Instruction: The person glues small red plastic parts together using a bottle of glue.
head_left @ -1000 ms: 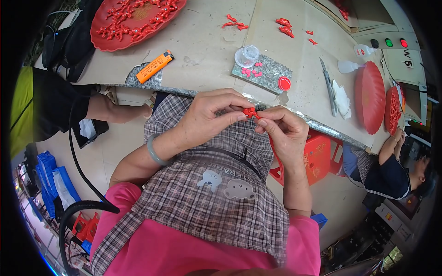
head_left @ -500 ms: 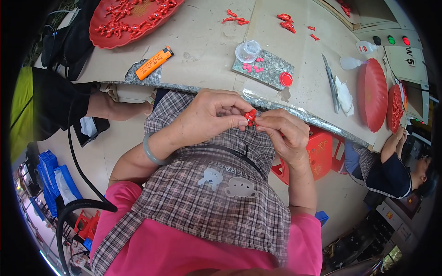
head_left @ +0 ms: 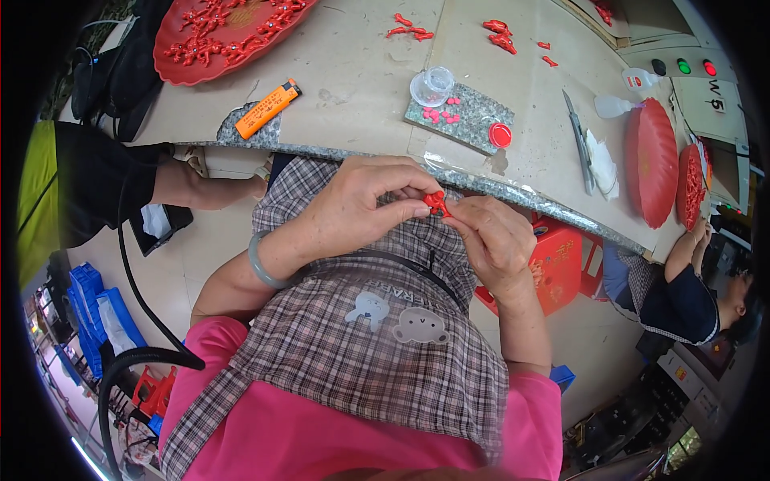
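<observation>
A small glossy red figure (head_left: 436,204) is held over my lap, just off the table's front edge. My left hand (head_left: 365,196) pinches its left side between thumb and fingers. At its right end, the thumb and forefinger of my right hand (head_left: 495,236) are closed on a red part of it; whether that part is separate cannot be told. Beyond my hands, a granite slab (head_left: 481,119) bears small pink pellets (head_left: 441,112), a clear plastic cup (head_left: 433,86) and a round red lid (head_left: 500,135). Loose red pieces (head_left: 500,37) lie farther back.
At the back left stands a scalloped red tray (head_left: 184,68) of red figures, with an orange box cutter (head_left: 267,108) nearer. A grey knife (head_left: 579,144), white tissue (head_left: 601,164), bottles (head_left: 613,106) and another red tray (head_left: 651,164) are rightward. Other people are at both sides.
The red figure has turned slightly in my fingers, and more of its right end shows. My right hand has shifted a little. The table things lie as before.
</observation>
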The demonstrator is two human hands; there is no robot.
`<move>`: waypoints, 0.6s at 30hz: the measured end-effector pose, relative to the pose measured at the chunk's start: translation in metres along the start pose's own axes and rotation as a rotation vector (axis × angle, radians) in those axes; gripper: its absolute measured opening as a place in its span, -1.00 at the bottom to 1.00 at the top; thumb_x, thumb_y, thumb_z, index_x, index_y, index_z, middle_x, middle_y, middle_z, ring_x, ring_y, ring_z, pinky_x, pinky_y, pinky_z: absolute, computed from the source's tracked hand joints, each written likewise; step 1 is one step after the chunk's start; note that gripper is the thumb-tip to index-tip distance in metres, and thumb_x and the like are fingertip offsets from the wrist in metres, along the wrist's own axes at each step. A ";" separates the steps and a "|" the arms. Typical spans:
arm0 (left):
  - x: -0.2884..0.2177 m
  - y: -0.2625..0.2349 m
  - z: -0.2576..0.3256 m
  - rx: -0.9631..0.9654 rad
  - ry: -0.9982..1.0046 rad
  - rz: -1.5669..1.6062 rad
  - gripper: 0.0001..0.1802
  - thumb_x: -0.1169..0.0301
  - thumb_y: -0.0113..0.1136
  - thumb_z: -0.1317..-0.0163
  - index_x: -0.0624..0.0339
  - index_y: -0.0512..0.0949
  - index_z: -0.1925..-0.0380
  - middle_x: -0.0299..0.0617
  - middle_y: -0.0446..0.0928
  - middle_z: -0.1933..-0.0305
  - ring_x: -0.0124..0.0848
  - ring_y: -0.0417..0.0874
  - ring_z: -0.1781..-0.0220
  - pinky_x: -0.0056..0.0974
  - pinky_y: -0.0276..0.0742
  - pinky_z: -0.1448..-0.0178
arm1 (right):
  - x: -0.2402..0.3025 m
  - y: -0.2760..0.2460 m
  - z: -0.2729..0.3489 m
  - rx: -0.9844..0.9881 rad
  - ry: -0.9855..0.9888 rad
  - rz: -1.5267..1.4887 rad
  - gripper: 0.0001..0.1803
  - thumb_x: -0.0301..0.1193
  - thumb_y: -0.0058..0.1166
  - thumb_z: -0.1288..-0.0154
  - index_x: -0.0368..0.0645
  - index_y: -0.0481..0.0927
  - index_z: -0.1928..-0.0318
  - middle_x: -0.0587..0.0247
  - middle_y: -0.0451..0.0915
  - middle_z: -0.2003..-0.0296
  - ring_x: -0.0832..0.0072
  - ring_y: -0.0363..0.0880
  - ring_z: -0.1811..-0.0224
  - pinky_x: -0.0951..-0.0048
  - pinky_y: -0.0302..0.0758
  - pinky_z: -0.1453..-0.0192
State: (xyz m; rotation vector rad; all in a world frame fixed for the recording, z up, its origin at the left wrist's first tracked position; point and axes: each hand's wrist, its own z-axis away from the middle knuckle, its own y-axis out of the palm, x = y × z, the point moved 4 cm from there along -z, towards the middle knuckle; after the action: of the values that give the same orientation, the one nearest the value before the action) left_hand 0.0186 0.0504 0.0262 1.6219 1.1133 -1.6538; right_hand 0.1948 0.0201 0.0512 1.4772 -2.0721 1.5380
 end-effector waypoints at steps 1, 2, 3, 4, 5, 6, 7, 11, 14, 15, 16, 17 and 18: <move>-0.001 0.000 0.000 0.000 0.017 -0.017 -0.77 0.57 0.32 -0.13 0.36 0.61 0.18 -0.11 0.65 0.27 -0.36 0.72 0.29 -0.34 0.64 0.18 | 0.001 0.001 0.001 0.003 -0.060 0.047 -0.77 -0.64 0.33 -0.02 -0.34 0.63 0.25 0.15 0.66 0.42 0.35 0.68 0.40 0.43 0.59 0.40; -0.001 -0.001 0.000 0.002 0.017 -0.017 -0.77 0.57 0.32 -0.13 0.36 0.61 0.18 -0.11 0.65 0.27 -0.36 0.72 0.29 -0.34 0.64 0.18 | 0.002 0.002 0.002 0.006 -0.120 0.095 -0.75 -0.65 0.33 -0.01 -0.35 0.62 0.24 0.15 0.66 0.42 0.36 0.68 0.41 0.44 0.59 0.42; -0.001 0.000 0.000 0.023 -0.007 0.006 -0.77 0.57 0.32 -0.12 0.36 0.61 0.19 -0.10 0.65 0.27 -0.35 0.72 0.29 -0.34 0.63 0.18 | 0.001 0.003 0.004 0.005 -0.118 0.095 -0.75 -0.65 0.33 -0.01 -0.35 0.62 0.24 0.15 0.66 0.42 0.36 0.68 0.41 0.44 0.59 0.42; 0.000 0.000 0.000 0.043 -0.030 0.030 -0.77 0.57 0.32 -0.12 0.37 0.61 0.20 -0.09 0.65 0.26 -0.35 0.72 0.29 -0.34 0.63 0.19 | 0.000 0.004 0.005 -0.002 -0.135 0.093 -0.74 -0.64 0.36 0.02 -0.33 0.63 0.26 0.13 0.66 0.43 0.34 0.67 0.43 0.43 0.59 0.41; 0.001 0.001 0.001 0.046 -0.030 0.031 -0.77 0.57 0.32 -0.12 0.37 0.61 0.20 -0.09 0.65 0.26 -0.35 0.72 0.29 -0.34 0.63 0.19 | 0.000 0.005 0.007 -0.009 -0.152 0.092 -0.73 -0.64 0.39 0.04 -0.31 0.63 0.27 0.10 0.66 0.45 0.33 0.67 0.45 0.42 0.59 0.40; 0.001 0.001 0.002 0.028 0.015 -0.016 -0.79 0.58 0.32 -0.10 0.35 0.62 0.21 -0.09 0.66 0.26 -0.34 0.71 0.29 -0.34 0.62 0.19 | -0.001 0.005 0.008 -0.010 -0.149 0.094 -0.73 -0.64 0.39 0.04 -0.31 0.63 0.27 0.10 0.66 0.45 0.33 0.67 0.45 0.42 0.59 0.40; 0.001 0.001 0.002 0.010 0.060 -0.063 -0.80 0.60 0.32 -0.09 0.34 0.63 0.23 -0.10 0.67 0.25 -0.33 0.70 0.30 -0.34 0.61 0.19 | -0.002 0.006 0.009 -0.019 -0.137 0.068 -0.74 -0.64 0.38 0.04 -0.32 0.63 0.28 0.10 0.65 0.45 0.32 0.67 0.45 0.43 0.59 0.41; -0.004 0.004 0.006 -0.048 0.211 -0.206 -0.80 0.59 0.33 -0.09 0.32 0.63 0.24 -0.07 0.67 0.24 -0.25 0.72 0.26 -0.29 0.64 0.16 | -0.007 0.011 0.012 -0.071 -0.082 -0.030 -0.76 -0.64 0.37 0.01 -0.32 0.62 0.28 0.12 0.64 0.46 0.33 0.66 0.46 0.47 0.57 0.44; -0.006 0.005 0.009 -0.090 0.287 -0.273 -0.80 0.58 0.33 -0.08 0.32 0.63 0.24 -0.05 0.67 0.23 -0.20 0.72 0.23 -0.26 0.65 0.15 | -0.007 0.014 0.015 -0.095 -0.063 -0.069 -0.77 -0.64 0.36 -0.01 -0.31 0.61 0.29 0.12 0.64 0.47 0.34 0.65 0.48 0.48 0.56 0.46; -0.006 0.004 0.009 -0.079 0.276 -0.276 -0.79 0.58 0.34 -0.08 0.33 0.63 0.24 -0.05 0.67 0.23 -0.21 0.72 0.23 -0.26 0.65 0.15 | -0.008 0.014 0.016 -0.096 -0.061 -0.069 -0.77 -0.64 0.36 -0.01 -0.31 0.61 0.29 0.12 0.64 0.47 0.34 0.65 0.48 0.48 0.56 0.46; -0.005 0.004 0.010 -0.068 0.265 -0.280 -0.79 0.58 0.34 -0.07 0.33 0.63 0.24 -0.05 0.67 0.22 -0.21 0.72 0.23 -0.26 0.65 0.15 | -0.007 0.015 0.017 -0.105 -0.098 -0.038 -0.77 -0.63 0.37 0.00 -0.30 0.62 0.29 0.13 0.64 0.47 0.36 0.65 0.49 0.48 0.55 0.47; -0.005 0.004 0.010 -0.066 0.265 -0.279 -0.79 0.58 0.34 -0.07 0.33 0.63 0.24 -0.05 0.67 0.22 -0.21 0.72 0.23 -0.26 0.65 0.15 | -0.006 0.015 0.018 -0.114 -0.136 -0.007 -0.76 -0.63 0.37 0.01 -0.30 0.62 0.29 0.14 0.64 0.47 0.37 0.64 0.50 0.48 0.55 0.48; -0.003 0.004 0.009 -0.043 0.236 -0.228 -0.79 0.58 0.35 -0.07 0.33 0.63 0.24 -0.06 0.68 0.22 -0.21 0.73 0.23 -0.27 0.65 0.15 | -0.007 0.014 0.018 -0.115 -0.134 -0.007 -0.76 -0.63 0.37 0.01 -0.30 0.62 0.29 0.14 0.64 0.47 0.37 0.64 0.50 0.48 0.55 0.48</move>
State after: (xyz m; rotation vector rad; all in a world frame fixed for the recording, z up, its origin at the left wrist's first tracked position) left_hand 0.0173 0.0404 0.0275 1.7497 1.4902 -1.5916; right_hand 0.1939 0.0098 0.0299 1.5828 -2.1859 1.3265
